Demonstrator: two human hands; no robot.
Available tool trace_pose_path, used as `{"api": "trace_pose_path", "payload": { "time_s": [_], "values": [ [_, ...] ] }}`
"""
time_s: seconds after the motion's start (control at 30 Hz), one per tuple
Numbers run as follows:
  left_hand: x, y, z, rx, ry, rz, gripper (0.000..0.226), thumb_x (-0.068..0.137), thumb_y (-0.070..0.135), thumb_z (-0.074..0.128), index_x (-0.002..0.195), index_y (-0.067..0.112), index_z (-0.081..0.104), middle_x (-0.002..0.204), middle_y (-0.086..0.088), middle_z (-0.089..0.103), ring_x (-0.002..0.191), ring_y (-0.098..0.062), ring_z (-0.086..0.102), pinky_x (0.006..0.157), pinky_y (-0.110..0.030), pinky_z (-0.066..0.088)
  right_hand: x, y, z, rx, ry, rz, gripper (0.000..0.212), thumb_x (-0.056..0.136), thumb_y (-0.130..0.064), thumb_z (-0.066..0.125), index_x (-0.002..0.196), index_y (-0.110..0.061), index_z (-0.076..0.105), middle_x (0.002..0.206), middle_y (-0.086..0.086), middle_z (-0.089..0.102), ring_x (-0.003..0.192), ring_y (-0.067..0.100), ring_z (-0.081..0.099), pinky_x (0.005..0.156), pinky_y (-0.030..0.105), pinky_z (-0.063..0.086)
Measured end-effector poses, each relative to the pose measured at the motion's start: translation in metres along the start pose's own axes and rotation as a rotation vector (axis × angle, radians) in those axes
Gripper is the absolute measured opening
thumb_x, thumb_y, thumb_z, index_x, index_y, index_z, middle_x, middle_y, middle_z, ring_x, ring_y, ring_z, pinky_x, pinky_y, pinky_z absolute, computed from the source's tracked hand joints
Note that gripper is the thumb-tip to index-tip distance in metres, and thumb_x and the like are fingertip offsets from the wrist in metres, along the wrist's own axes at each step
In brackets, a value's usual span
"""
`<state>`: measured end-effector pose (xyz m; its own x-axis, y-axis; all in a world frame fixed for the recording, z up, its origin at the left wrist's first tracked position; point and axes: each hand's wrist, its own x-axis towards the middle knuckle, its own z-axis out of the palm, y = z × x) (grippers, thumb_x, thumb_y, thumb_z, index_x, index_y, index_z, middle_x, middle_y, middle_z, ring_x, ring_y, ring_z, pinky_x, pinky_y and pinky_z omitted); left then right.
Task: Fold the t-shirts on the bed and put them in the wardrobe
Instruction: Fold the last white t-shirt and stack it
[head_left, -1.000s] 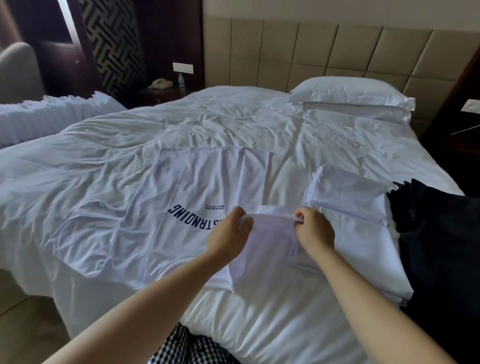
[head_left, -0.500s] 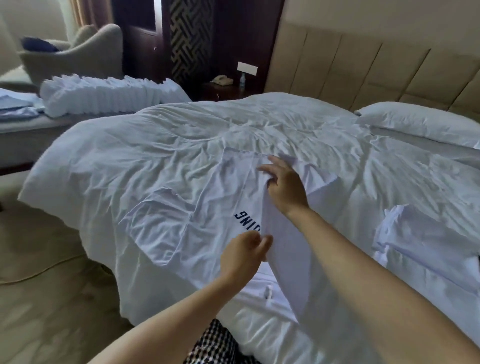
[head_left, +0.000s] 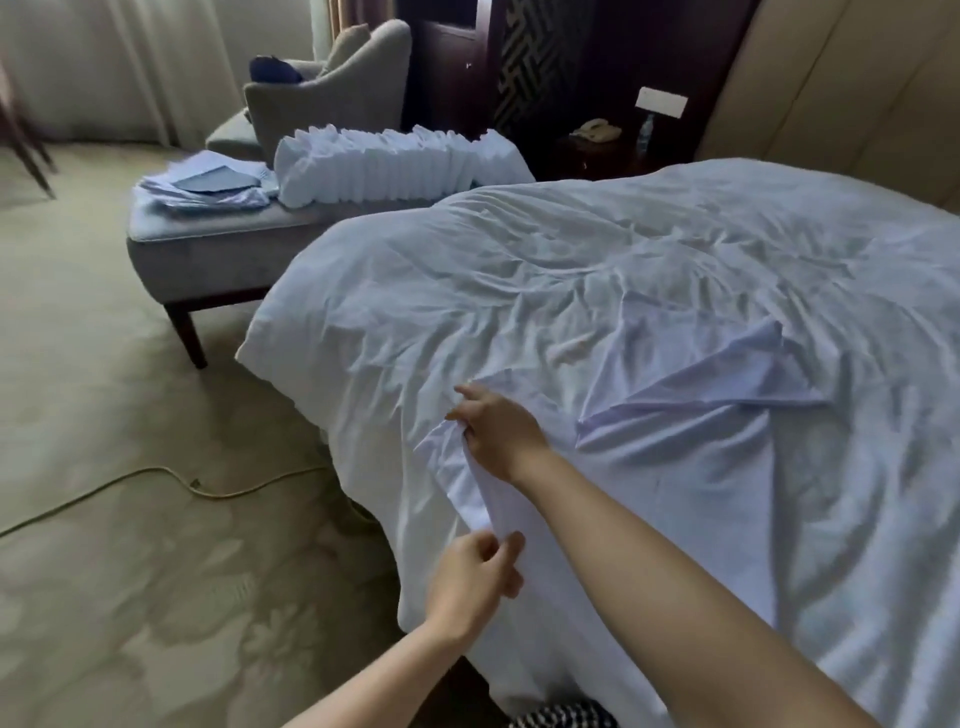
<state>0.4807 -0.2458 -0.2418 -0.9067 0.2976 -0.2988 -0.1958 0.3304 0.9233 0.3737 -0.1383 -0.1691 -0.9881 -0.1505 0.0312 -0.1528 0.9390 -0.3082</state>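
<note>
Right hand (head_left: 501, 434) moved left, fingers (head_left: 475, 394) gripping t-shirt (head_left: 675, 441)

White t-shirt (head_left: 701, 467) lies spread on the bed (head_left: 571, 249) nr its front-left corner, wrinkled, w/ one flap folded diagonally across at upper right. Left edge is bunched & lifted, pinched by right hand (head_left: 498, 431); left hand (head_left: 472, 582) prob. grips the lower edge (blurry).

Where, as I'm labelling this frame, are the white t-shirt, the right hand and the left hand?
white t-shirt (head_left: 717, 384): head view, on its folded-over panel.
right hand (head_left: 501, 431): head view, on the back of the hand.
left hand (head_left: 470, 579): head view, on the back of the hand.
</note>
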Motion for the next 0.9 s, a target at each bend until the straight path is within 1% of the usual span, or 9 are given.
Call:
{"api": "trace_pose_path", "payload": {
  "time_s": [0.13,0.27,0.37,0.43,0.57,0.67,0.77,0.83,0.9],
  "values": [
    [0.009,-0.009,-0.004,0.081,-0.086,-0.025,0.048,0.087,0.063,0.052,0.084,0.017,0.066,0.069,0.003,0.072,0.066,-0.013,0.069,0.077,-0.049,0.056,0.004,0.004,0.021,0.039,-0.172,-0.012,0.044,0.097,-0.003,0.043,0.133,-0.024,0.059,0.163,-0.005,0.013,0.147,0.019,0.024,0.112,0.038,0.035],
    [0.013,-0.01,-0.006,0.119,-0.07,-0.06,0.053,0.077,0.068,0.056,0.09,0.018,0.064,0.07,0.005,0.071,0.067,-0.012,0.069,0.077,-0.049,0.057,-0.011,0.003,0.016,0.102,-0.179,-0.076,0.064,0.09,0.006,0.041,0.141,-0.031,0.049,0.162,-0.01,0.016,0.143,0.016,0.031,0.101,0.031,0.043],
    [0.012,-0.007,-0.006,0.091,-0.032,-0.055,0.048,0.078,0.058,0.064,0.094,0.014,0.056,0.076,0.0,0.07,0.067,-0.01,0.069,0.077,-0.051,0.056,-0.032,0.005,0.009,0.131,-0.089,-0.063,0.069,0.089,0.008,0.04,0.148,-0.028,0.039,0.16,-0.007,0.025,0.14,0.015,0.035,0.099,0.03,0.044],
    [0.009,-0.004,-0.005,0.052,-0.005,-0.049,0.037,0.085,0.043,0.066,0.095,0.011,0.051,0.084,-0.006,0.069,0.067,-0.01,0.07,0.078,-0.052,0.055,-0.054,0.012,0.007,0.165,0.004,-0.022,0.061,0.088,0.006,0.042,0.143,-0.02,0.048,0.153,-0.002,0.039,0.138,0.016,0.04,0.103,0.035,0.043],
    [0.0,0.001,-0.004,0.027,0.03,-0.038,0.022,0.094,0.03,0.06,0.097,0.016,0.043,0.092,-0.007,0.064,0.072,-0.015,0.07,0.08,-0.052,0.056,-0.124,0.036,0.001,0.149,0.132,0.168,0.041,0.091,-0.007,0.05,0.128,-0.021,0.061,0.135,-0.005,0.057,0.121,0.015,0.053,0.093,0.031,0.048],
    [-0.011,0.001,0.002,0.113,0.077,0.025,0.03,0.093,0.04,0.057,0.106,0.025,0.035,0.101,0.0,0.061,0.086,-0.021,0.067,0.081,-0.05,0.056,-0.18,0.056,-0.001,0.114,0.139,0.288,0.033,0.091,-0.011,0.053,0.121,-0.021,0.066,0.128,-0.005,0.06,0.119,0.016,0.054,0.092,0.03,0.048],
    [-0.032,0.002,0.012,0.3,0.048,0.171,0.059,0.094,0.039,0.058,0.14,0.027,0.023,0.132,0.007,0.039,0.111,-0.022,0.056,0.088,-0.036,0.049,-0.226,0.068,-0.002,0.09,0.103,0.385,0.026,0.093,-0.017,0.057,0.114,-0.019,0.07,0.129,-0.004,0.06,0.123,0.016,0.052,0.096,0.026,0.041],
    [-0.043,0.0,0.019,0.528,0.049,0.251,0.073,0.094,0.042,0.057,0.152,0.031,0.013,0.143,-0.002,0.024,0.126,-0.026,0.043,0.093,-0.036,0.043,-0.249,0.068,-0.003,0.081,0.079,0.404,0.025,0.094,-0.019,0.057,0.115,-0.018,0.07,0.133,-0.002,0.058,0.126,0.017,0.05,0.099,0.026,0.039],
    [-0.051,-0.003,0.026,0.686,0.053,0.288,0.072,0.093,0.046,0.055,0.152,0.037,0.014,0.15,-0.007,0.012,0.137,-0.03,0.028,0.106,-0.039,0.034,-0.266,0.065,-0.005,0.072,0.029,0.414,0.028,0.095,-0.022,0.055,0.12,-0.02,0.068,0.14,-0.002,0.052,0.131,0.017,0.045,0.104,0.028,0.037]
  ]
}}
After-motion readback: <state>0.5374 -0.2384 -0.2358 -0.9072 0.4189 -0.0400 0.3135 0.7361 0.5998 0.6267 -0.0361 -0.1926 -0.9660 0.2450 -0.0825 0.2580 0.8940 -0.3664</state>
